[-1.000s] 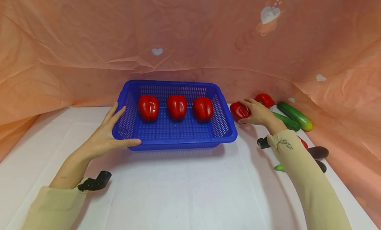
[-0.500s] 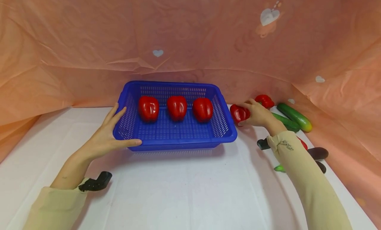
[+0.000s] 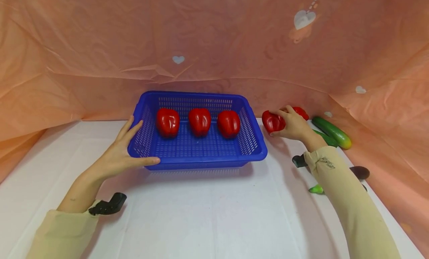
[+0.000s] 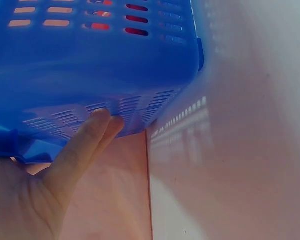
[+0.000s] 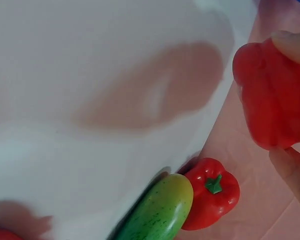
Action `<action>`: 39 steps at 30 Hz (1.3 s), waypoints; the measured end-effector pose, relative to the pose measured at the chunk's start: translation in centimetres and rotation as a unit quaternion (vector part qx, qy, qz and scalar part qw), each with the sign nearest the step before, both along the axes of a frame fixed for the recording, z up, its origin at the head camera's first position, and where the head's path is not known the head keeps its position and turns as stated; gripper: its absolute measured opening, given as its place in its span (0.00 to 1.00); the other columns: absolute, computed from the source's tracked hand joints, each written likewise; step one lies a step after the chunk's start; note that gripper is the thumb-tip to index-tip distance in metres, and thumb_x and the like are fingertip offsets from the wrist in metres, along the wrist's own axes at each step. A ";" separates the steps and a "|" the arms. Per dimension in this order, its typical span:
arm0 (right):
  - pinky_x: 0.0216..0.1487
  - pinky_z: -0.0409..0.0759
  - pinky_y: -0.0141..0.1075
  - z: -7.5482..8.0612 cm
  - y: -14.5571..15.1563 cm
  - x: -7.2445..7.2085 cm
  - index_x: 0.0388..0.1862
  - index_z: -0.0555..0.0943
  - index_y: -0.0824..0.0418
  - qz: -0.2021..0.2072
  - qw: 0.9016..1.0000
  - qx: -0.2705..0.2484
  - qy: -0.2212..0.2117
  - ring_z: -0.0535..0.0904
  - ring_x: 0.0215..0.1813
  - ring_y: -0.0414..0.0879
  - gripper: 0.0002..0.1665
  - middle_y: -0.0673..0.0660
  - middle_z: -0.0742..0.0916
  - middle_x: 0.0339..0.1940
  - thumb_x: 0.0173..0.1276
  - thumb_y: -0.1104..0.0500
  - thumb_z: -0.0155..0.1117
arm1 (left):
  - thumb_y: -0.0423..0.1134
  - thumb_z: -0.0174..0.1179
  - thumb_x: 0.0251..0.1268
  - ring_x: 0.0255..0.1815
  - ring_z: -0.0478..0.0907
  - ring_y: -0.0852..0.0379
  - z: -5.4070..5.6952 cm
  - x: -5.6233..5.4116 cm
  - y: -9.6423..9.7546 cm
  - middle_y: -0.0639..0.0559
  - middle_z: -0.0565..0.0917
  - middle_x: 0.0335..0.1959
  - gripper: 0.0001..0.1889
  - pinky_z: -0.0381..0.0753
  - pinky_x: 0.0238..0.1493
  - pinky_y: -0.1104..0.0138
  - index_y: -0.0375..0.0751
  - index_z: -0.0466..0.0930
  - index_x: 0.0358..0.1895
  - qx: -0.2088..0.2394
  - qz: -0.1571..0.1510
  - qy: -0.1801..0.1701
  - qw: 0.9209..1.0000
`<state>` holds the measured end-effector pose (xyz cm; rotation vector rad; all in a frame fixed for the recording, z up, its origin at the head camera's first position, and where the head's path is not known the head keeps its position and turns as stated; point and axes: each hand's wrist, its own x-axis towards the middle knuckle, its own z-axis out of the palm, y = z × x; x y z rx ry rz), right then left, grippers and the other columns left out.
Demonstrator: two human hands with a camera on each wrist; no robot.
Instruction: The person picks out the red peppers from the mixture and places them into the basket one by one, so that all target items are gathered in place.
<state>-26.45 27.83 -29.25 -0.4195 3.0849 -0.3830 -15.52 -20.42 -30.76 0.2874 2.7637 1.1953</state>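
Observation:
My right hand (image 3: 295, 125) pinches a red bell pepper (image 3: 273, 122) between thumb and fingers, just right of the blue basket (image 3: 201, 163). In the right wrist view this pepper (image 5: 272, 95) is held clear of the table, its shadow lying apart from it. Three more red bell peppers stand in a row inside the basket: left (image 3: 168, 123), middle (image 3: 199, 122) and right (image 3: 228, 124). My left hand (image 3: 112, 154) is spread at the basket's left front corner, thumb along the front rim. In the left wrist view, straight fingers (image 4: 85, 145) touch the slotted side.
Behind my right hand lies another red bell pepper (image 5: 212, 195) beside a green cucumber (image 5: 157, 212). A second, yellow-tipped cucumber (image 3: 331, 132) lies farther right. Partly under my right sleeve show a dark eggplant (image 3: 360, 172) and a green tip (image 3: 316, 189). An orange cloth (image 3: 214, 39) hangs behind the basket.
My right hand has closed its hold on the bell pepper, turned it slightly, and shifted it a little right and up. The left hand and basket stay put.

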 end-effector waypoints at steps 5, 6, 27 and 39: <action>0.53 0.77 0.63 0.3 0.1 0.1 0.70 0.67 0.58 0.009 1.000 -0.005 0.020 0.67 0.61 0.72 0.48 0.70 0.68 0.63 0.49 0.56 0.77 | 0.56 0.73 0.46 0.76 0.32 0.30 0.0 0.0 0.0 0.53 0.25 0.78 0.63 0.48 0.62 0.27 0.51 0.34 0.78 0.004 0.000 0.001 1.000; 0.52 0.77 0.63 0.4 0.1 0.1 0.69 0.68 0.57 0.009 1.000 -0.007 0.026 0.67 0.60 0.71 0.48 0.69 0.68 0.63 0.48 0.56 0.77 | 0.55 0.73 0.47 0.76 0.31 0.30 0.0 0.0 0.0 0.53 0.25 0.78 0.63 0.47 0.62 0.27 0.51 0.34 0.78 0.005 0.000 0.001 1.000; 0.53 0.78 0.61 2.3 -1.0 0.5 0.70 0.68 0.56 0.033 0.995 -0.041 0.089 0.70 0.61 0.67 0.46 0.66 0.68 0.64 0.50 0.57 0.77 | 0.57 0.72 0.46 0.77 0.29 0.32 0.1 -0.1 0.0 0.54 0.23 0.78 0.63 0.48 0.62 0.26 0.53 0.33 0.78 0.002 0.001 -0.007 1.000; 0.54 0.78 0.59 4.1 -2.6 0.6 0.70 0.68 0.55 0.054 0.990 -0.058 0.114 0.69 0.64 0.64 0.46 0.64 0.67 0.67 0.51 0.60 0.77 | 0.56 0.73 0.46 0.76 0.31 0.31 0.1 -0.1 0.0 0.53 0.24 0.78 0.63 0.47 0.63 0.27 0.51 0.34 0.78 -0.001 0.001 -0.001 1.000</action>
